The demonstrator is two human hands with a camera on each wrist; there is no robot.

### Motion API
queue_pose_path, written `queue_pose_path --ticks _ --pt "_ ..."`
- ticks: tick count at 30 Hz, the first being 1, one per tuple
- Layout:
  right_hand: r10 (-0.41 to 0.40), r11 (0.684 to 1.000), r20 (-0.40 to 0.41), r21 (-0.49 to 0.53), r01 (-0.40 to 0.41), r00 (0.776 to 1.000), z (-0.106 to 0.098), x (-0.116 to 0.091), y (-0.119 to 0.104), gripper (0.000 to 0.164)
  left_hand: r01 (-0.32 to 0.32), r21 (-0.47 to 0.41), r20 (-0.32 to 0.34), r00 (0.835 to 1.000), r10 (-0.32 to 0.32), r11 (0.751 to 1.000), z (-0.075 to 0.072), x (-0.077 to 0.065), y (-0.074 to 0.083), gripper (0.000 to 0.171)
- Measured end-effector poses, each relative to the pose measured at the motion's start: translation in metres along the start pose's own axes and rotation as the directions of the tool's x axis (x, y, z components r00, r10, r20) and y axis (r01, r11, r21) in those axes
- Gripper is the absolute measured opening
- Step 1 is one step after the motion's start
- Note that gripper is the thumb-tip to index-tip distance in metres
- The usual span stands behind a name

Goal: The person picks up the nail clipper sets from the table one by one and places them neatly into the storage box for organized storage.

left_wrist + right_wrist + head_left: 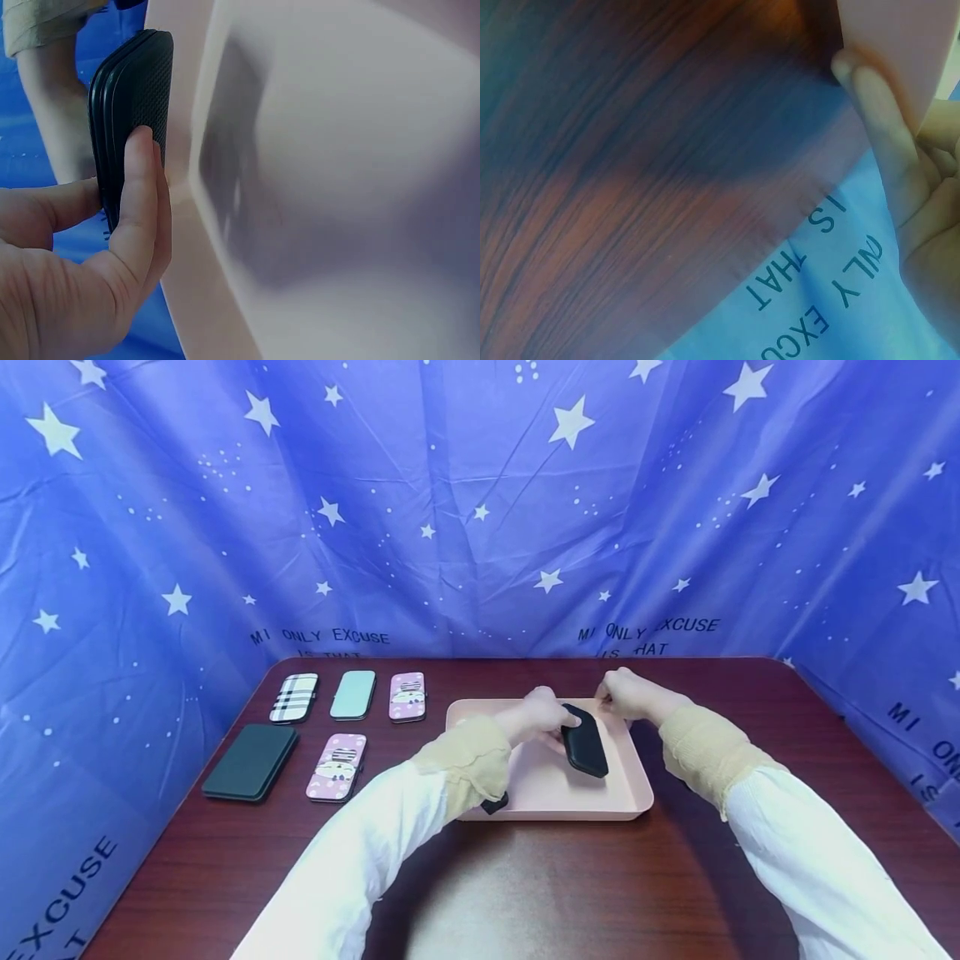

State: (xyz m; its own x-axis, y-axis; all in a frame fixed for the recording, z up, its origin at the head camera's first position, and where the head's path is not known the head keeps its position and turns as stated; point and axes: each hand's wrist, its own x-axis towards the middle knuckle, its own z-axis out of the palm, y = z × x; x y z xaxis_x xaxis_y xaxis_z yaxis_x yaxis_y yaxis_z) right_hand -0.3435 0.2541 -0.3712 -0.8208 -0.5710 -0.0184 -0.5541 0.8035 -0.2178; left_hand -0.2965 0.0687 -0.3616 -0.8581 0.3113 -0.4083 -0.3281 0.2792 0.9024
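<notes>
My left hand (537,715) pinches a slim black case (583,742) with rounded corners, held tilted over the pink tray (540,781). In the left wrist view the thumb lies on one side of the case and straight fingers (138,180) on its textured other side. My right hand (637,695) grips the tray's back right corner. The right wrist view has its thumb and fingers on either side of the tray wall (900,52). Another black item (495,804) shows at the tray's front left, mostly hidden under the left sleeve.
Left of the tray, on the brown wooden table (555,893), lie a plaid case (294,697), a mint case (352,695), two pink cartoon cases (407,697) and a larger dark green case (251,762). A blue star-patterned curtain (480,560) surrounds the table.
</notes>
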Motion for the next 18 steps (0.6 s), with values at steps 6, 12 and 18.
queue_pose_path --ticks 6,12,18 --pt "-0.042 0.997 -0.032 -0.061 0.04 0.999 -0.001 0.0 0.0 0.021 0.015 -0.008 -0.001 1.0 -0.015 1.0 0.014 0.003 0.0 0.019" --pt "-0.041 0.998 -0.034 -0.041 0.039 0.999 0.001 -0.002 0.001 0.014 0.025 0.033 0.013 1.0 -0.025 0.999 0.026 0.007 -0.004 0.022" --pt "-0.031 0.998 -0.052 -0.047 0.029 0.998 0.003 0.0 0.003 0.015 0.027 0.034 0.0 1.0 -0.027 0.999 0.034 0.011 -0.005 0.021"
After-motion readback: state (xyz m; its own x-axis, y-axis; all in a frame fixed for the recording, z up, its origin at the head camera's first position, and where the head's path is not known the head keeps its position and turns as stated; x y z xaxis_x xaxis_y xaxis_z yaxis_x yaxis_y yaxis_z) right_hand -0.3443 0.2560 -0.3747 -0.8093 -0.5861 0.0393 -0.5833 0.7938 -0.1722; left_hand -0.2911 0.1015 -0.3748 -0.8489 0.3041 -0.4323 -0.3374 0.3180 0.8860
